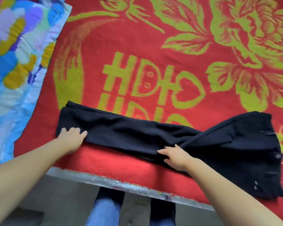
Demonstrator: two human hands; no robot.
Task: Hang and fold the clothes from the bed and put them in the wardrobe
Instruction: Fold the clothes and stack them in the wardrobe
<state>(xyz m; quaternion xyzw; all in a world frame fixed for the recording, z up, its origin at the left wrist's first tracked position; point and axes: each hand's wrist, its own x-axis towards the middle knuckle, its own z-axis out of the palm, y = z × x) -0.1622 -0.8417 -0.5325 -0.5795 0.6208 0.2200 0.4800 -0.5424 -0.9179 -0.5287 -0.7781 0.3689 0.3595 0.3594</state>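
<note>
Two bare forearms reach forward from the bottom corners, and between them, lowest of all, stand legs in blue jeans (104, 211) on a grey floor (59, 193). Just above runs the pale, worn edge of the bed (121, 185), glinting with a strip of clear plastic. Over the bed lies a thick red blanket (194, 51) with a fuzzy, towel-like nap, woven with yellow-green peonies, leaves and a blocky double-happiness sign. On it, close to the near edge, a pair of black trousers (137, 136) stretches sideways: matte, slightly coarse cloth, the legs laid together into a long flat band that runs to the left, the waist flaring wide at the right with belt loops, a dark button and two small metal eyelets. The left hand (72, 136) rests on the cuff end, fingers curled lightly over the cloth's near edge, so it seems to grip the hem. The right hand (175, 156) lies flat on the middle of the trousers where band meets waist, fingers straight and spread, pressing down. At the far left a smooth, glossy quilt (15, 54) lies over the blanket, printed in blue, purple, white and mustard blotches.
</note>
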